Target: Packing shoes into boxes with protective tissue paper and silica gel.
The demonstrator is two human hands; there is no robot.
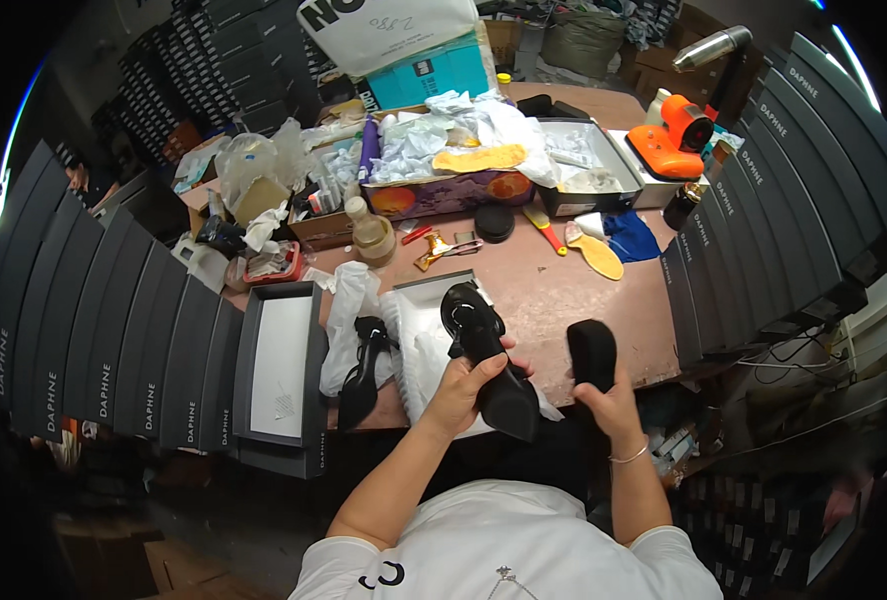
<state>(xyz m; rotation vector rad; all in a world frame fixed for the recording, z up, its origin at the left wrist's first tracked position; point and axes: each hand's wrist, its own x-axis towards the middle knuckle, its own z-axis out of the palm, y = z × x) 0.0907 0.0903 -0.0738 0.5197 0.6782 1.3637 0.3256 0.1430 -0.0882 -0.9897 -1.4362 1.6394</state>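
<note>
Nearest to the person, the left hand (461, 385) is closed around a black high-heeled shoe with a thick block heel (486, 355), which it holds just above the near edge of the brown tabletop (539, 290). The heel points toward the person and the toe points far. Just to the right, the right hand (612, 405) grips a black soft pad or brush (593, 352) and holds it upright, near the shoe but not touching it. A thin bracelet (631, 456) sits on the right wrist.

Under the shoe lies an open shoe box lined with white wrapping paper (419, 335). To its left, a second black shoe (364, 370) lies on crumpled white paper, and further left stands an open dark box lid (282, 365).

In the middle of the tabletop lie a yellow insole (600, 254), a blue cloth (632, 238) and a round black tin (494, 222). On the far side there is a purple box full of white paper (444, 190), and at the far right an orange handheld device (676, 135). Rows of black shoe boxes (104, 330) stand on both sides.
</note>
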